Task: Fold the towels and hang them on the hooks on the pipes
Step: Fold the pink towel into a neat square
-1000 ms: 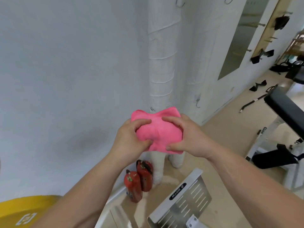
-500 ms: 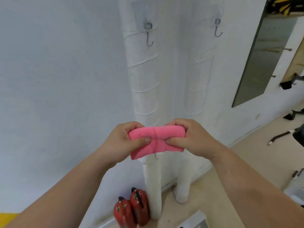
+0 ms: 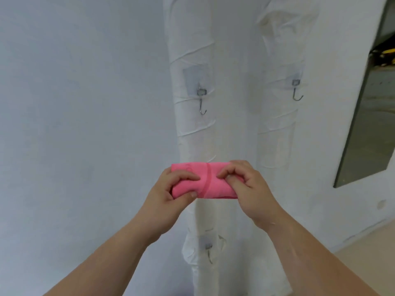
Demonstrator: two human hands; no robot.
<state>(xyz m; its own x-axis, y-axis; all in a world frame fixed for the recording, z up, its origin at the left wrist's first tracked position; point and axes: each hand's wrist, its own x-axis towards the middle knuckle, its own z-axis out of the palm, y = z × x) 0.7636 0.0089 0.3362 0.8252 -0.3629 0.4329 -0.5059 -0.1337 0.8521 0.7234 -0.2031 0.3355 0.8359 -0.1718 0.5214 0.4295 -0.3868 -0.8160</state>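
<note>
Forearms come in from the bottom edge. Left hand [image 3: 171, 193] grips the left end of the folded pink towel [image 3: 210, 182], fingers [image 3: 186, 175] curled over the top, thumb underneath. Right hand [image 3: 250, 189] pinches the right end, fingertips dug into the fold. Towel is a compact horizontal bundle held mid-air in front of the left-side pipe [image 3: 192, 135].

Lower hook [image 3: 209, 253] sits below the towel on that pipe, upper hook [image 3: 202, 103] above it. Right-side pipe [image 3: 277, 135] stands alongside with its own hook [image 3: 296, 91]. Both pipes are wrapped in white.

Plain white wall [image 3: 74, 103] behind, grey panel [image 3: 367, 135] on the right, beige floor [image 3: 367, 253] strip at bottom right.
</note>
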